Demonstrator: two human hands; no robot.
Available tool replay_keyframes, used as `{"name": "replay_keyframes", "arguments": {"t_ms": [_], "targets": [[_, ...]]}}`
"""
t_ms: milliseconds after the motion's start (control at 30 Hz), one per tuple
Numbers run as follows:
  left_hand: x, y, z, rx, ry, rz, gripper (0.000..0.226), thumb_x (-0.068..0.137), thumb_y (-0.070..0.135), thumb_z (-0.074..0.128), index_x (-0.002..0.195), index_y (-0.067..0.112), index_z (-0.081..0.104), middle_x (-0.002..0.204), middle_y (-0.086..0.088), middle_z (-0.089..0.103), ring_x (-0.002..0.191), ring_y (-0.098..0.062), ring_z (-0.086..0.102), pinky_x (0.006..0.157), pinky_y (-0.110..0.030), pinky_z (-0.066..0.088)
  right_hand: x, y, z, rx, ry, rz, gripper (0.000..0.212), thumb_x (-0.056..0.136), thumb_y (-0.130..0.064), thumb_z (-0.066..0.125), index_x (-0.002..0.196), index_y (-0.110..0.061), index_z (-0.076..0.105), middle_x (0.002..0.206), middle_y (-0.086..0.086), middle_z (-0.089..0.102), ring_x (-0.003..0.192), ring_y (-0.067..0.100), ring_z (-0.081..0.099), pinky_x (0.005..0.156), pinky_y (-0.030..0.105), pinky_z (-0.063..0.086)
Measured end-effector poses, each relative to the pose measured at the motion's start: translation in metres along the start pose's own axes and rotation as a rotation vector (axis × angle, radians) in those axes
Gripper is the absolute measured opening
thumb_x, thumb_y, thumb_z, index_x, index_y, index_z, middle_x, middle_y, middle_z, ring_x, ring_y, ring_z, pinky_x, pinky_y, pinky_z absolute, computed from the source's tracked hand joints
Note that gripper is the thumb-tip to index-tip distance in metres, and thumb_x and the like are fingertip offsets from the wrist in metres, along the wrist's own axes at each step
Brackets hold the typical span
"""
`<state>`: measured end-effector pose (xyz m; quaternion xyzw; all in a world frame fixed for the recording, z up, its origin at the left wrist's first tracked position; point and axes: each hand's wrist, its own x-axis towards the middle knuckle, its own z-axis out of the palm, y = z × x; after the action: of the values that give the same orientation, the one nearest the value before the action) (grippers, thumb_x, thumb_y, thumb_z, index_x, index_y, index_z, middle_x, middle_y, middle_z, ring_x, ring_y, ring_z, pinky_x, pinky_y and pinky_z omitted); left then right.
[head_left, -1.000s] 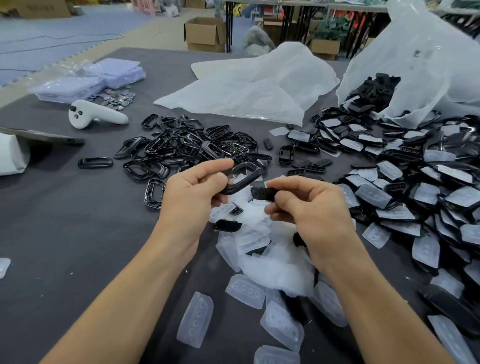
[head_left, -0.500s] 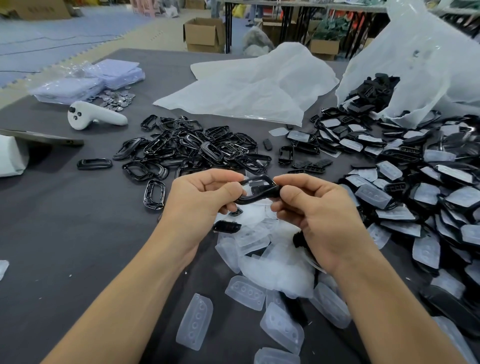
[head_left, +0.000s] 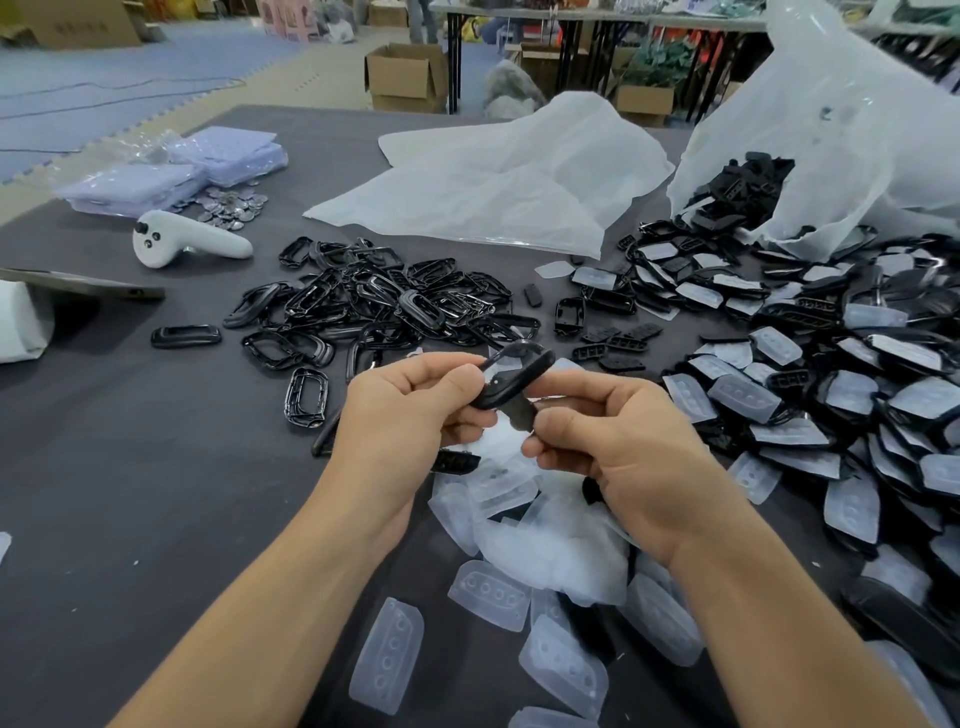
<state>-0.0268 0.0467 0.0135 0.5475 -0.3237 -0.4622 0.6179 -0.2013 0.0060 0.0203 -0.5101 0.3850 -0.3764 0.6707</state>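
Head view.

- Surface: table (head_left: 130, 493) covered in dark grey cloth, running to the far edge of the work area.
- Left hand (head_left: 410, 415): fingers curled, with thumb and forefinger pinching the near end of a glossy black frame (head_left: 519, 379), held tilted above the table's middle.
- Right hand (head_left: 618, 457): fingers curled, pinching a small black insert (head_left: 522, 418) just beneath the frame. Its forefinger touches the frame's underside.
- Under the hands: a heap of translucent button pads (head_left: 387, 654), spread toward the near edge.
- Behind the hands: a pile of black frames (head_left: 374, 306), with one single frame (head_left: 185, 335) lying apart to its left.
- Right side: a dense spread of black shells topped with translucent pads (head_left: 810, 405). It spills from a clear plastic bag (head_left: 831, 130) that holds more black parts.
- Far middle: a crumpled white plastic sheet (head_left: 498, 176).
- Far left: a white handheld controller (head_left: 187, 244), a scatter of small metal discs (head_left: 231, 205) and lavender packets in clear wrap (head_left: 171, 171).
- Room: blue foam floor mats (head_left: 104, 73), an open cardboard box (head_left: 405, 78) and black-legged tables (head_left: 571, 47) with goods stacked under them.
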Motion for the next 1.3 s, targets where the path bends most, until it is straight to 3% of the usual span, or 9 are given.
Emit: {"name": "replay_keyframes", "arguments": {"t_ms": [133, 300, 467, 767, 867, 967, 1067, 1200, 1300], "targets": [[-0.004, -0.004, 0.008, -0.079, 0.034, -0.046, 0.009, 0.096, 0.007, 0.068, 0.091, 0.011, 0.073, 0.079, -0.006, 0.078, 0.065, -0.013, 0.074, 0.061, -0.021, 0.059, -0.001, 0.002, 0.005, -0.139, 0.039, -0.067, 0.038, 0.082, 0.015, 0.068, 0.084, -0.020, 0.082, 0.081, 0.010, 0.078, 0.062, 0.017, 0.069, 0.060, 0.022, 0.056], [-0.006, -0.005, 0.010, 0.002, -0.059, -0.072, 0.015, 0.098, 0.009, 0.067, 0.085, 0.015, 0.070, 0.092, -0.013, 0.079, 0.087, -0.020, 0.079, 0.067, -0.025, 0.061, -0.001, 0.004, 0.007, -0.087, 0.153, -0.118, 0.031, 0.083, 0.015, 0.068, 0.088, -0.013, 0.082, 0.082, 0.013, 0.078, 0.064, 0.017, 0.069, 0.061, 0.021, 0.055], [-0.008, -0.007, 0.010, 0.160, -0.040, -0.051, 0.017, 0.093, 0.015, 0.074, 0.076, 0.014, 0.073, 0.081, -0.010, 0.079, 0.073, -0.015, 0.075, 0.059, -0.023, 0.055, -0.002, 0.004, 0.009, -0.088, 0.157, -0.164, 0.040, 0.084, 0.014, 0.066, 0.085, -0.023, 0.082, 0.081, 0.009, 0.079, 0.065, 0.015, 0.069, 0.059, 0.019, 0.053], [-0.012, -0.009, 0.009, 0.323, -0.089, 0.030, 0.024, 0.094, 0.030, 0.077, 0.073, 0.016, 0.077, 0.072, -0.005, 0.078, 0.066, -0.018, 0.073, 0.061, -0.030, 0.055, -0.003, 0.003, 0.008, -0.044, 0.110, -0.186, 0.026, 0.087, 0.005, 0.072, 0.093, -0.018, 0.083, 0.081, 0.012, 0.078, 0.062, 0.018, 0.068, 0.055, 0.020, 0.050], [-0.014, -0.007, 0.011, 0.470, 0.048, 0.149, 0.004, 0.086, 0.033, 0.082, 0.089, 0.031, 0.080, 0.074, 0.008, 0.078, 0.067, -0.011, 0.075, 0.066, -0.033, 0.059, -0.003, 0.005, 0.011, -0.198, 0.211, -0.289, 0.031, 0.087, 0.004, 0.073, 0.090, -0.025, 0.084, 0.079, -0.001, 0.079, 0.061, 0.008, 0.069, 0.056, 0.017, 0.051], [-0.015, -0.006, 0.013, 0.181, -0.024, 0.078, 0.045, 0.075, 0.020, 0.087, 0.116, 0.034, 0.074, 0.088, 0.008, 0.080, 0.080, -0.011, 0.077, 0.071, -0.035, 0.063, -0.005, 0.012, 0.012, -0.601, 0.368, -0.480, 0.027, 0.088, -0.007, 0.076, 0.101, -0.031, 0.082, 0.087, -0.019, 0.077, 0.075, 0.003, 0.072, 0.067, 0.015, 0.053], [-0.016, -0.004, 0.017, -0.031, -0.070, -0.030, 0.022, 0.081, 0.012, 0.086, 0.100, 0.022, 0.081, 0.091, -0.013, 0.076, 0.085, -0.018, 0.075, 0.069, -0.028, 0.062, -0.007, 0.014, 0.013, -0.810, 0.351, -0.600, 0.034, 0.088, -0.009, 0.072, 0.107, -0.036, 0.078, 0.104, -0.026, 0.074, 0.094, -0.003, 0.070, 0.082, 0.017, 0.055], [-0.011, -0.005, 0.012, -0.099, 0.006, -0.132, 0.019, 0.090, -0.008, 0.070, 0.101, 0.007, 0.075, 0.088, -0.014, 0.080, 0.076, -0.019, 0.077, 0.064, -0.022, 0.060, -0.004, 0.016, 0.012, -0.781, 0.240, -0.490, 0.037, 0.085, -0.006, 0.076, 0.101, -0.039, 0.082, 0.115, -0.025, 0.073, 0.106, 0.000, 0.066, 0.092, 0.023, 0.053], [-0.007, -0.004, 0.009, -0.104, 0.035, -0.138, 0.024, 0.088, -0.013, 0.068, 0.097, 0.007, 0.076, 0.084, -0.009, 0.079, 0.071, -0.017, 0.075, 0.063, -0.020, 0.059, -0.002, 0.014, 0.013, -0.552, 0.256, -0.404, 0.036, 0.085, -0.010, 0.078, 0.099, -0.042, 0.081, 0.111, -0.024, 0.074, 0.085, 0.004, 0.068, 0.076, 0.022, 0.055]]}}
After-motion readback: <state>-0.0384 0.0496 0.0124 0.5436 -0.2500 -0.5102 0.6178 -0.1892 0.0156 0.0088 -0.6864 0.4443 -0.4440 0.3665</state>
